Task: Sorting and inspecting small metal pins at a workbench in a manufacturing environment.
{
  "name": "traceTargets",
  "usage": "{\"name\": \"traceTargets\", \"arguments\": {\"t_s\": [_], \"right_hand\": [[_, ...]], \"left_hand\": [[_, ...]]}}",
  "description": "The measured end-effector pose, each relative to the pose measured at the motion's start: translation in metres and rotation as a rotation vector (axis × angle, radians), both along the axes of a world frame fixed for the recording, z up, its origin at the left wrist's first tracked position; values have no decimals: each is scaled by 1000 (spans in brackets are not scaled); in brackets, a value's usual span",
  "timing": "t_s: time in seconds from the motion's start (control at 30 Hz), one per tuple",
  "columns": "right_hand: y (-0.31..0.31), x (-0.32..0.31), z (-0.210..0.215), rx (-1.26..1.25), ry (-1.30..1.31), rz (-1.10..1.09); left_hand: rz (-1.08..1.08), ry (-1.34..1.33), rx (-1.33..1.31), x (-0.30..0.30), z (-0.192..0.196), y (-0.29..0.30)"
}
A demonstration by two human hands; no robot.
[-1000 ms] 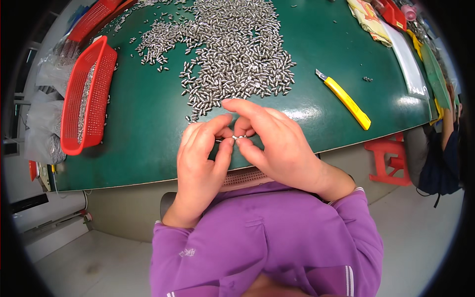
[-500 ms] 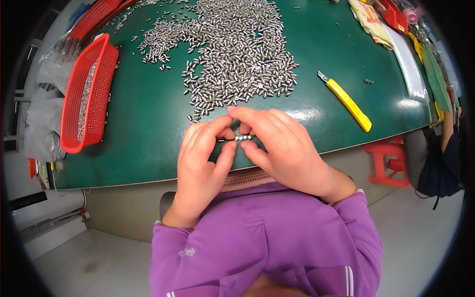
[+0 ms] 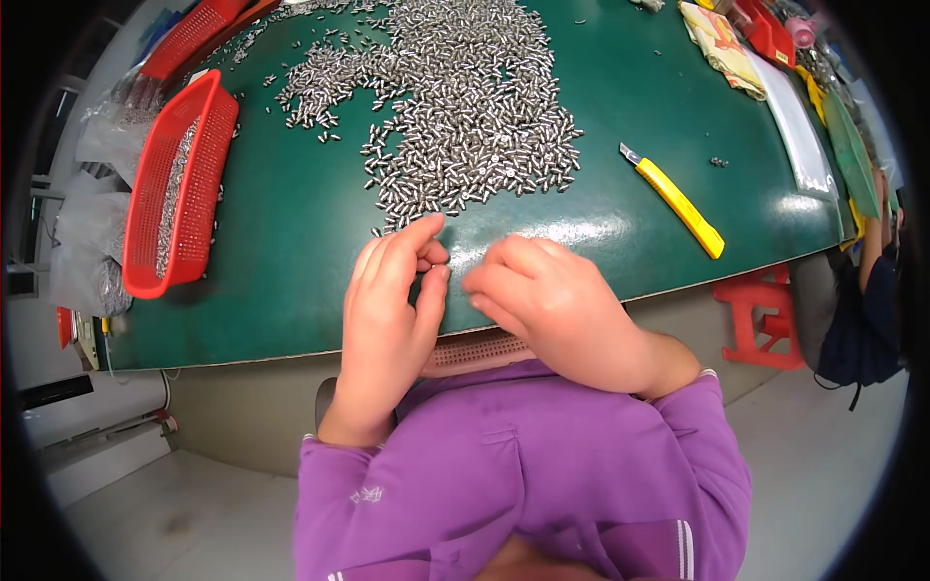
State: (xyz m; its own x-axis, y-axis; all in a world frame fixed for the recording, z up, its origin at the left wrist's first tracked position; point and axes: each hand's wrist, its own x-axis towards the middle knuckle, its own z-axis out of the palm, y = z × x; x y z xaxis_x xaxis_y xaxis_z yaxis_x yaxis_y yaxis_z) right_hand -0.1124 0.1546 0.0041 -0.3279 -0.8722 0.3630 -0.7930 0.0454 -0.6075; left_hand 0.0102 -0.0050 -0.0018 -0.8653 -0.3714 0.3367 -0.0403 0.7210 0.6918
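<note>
A wide heap of small, shiny, bullet-shaped metal pieces [image 3: 475,116] lies on the green table [image 3: 291,261]. Just below its near end is my left hand [image 3: 387,300], index finger stretched toward the heap. Its thumb and other fingers curl together, with a small glint of metal between them; most of what they hold is hidden. To the right, my right hand [image 3: 562,305] hovers near the table edge, its fingers bunched against the thumb. Whatever it holds, if anything, is out of sight. A gap separates the two hands.
A red perforated basket [image 3: 208,184] with metal pieces stands at the left. At the right lies a yellow utility knife [image 3: 681,207], blade out. Cloth [image 3: 722,48] and clear plastic strips [image 3: 799,136] line the right side. A red stool [image 3: 760,320] stands beyond the table edge.
My hands have drawn apart, the right one closing up and shifting slightly right. The short row of metal pieces pinched between both hands no longer shows.
</note>
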Motion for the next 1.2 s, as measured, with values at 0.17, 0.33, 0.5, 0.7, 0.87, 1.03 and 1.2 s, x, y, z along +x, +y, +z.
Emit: {"name": "traceTargets", "arguments": {"t_s": [0.17, 0.33, 0.5, 0.7, 0.87, 1.03, 1.2], "right_hand": [[18, -1, 14, 89, -166, 214], [-1, -22, 11, -115, 46, -111], [-17, -27, 1, -110, 108, -146], [-17, -24, -1, -89, 59, -103], [-16, -23, -4, -138, 25, -60], [-15, -22, 1, -160, -19, -89], [-13, -20, 1, -192, -61, -71]], "left_hand": [[73, 18, 12, -19, -3, 3], [2, 64, -53, -29, -5, 6], [-52, 52, 6, -30, -5, 6], [-2, 80, 105, -26, -6, 10], [-18, 78, 117, -27, -7, 8], [-36, 81, 59, -26, -7, 7], [-39, 87, 51, -25, -6, 6]]}}
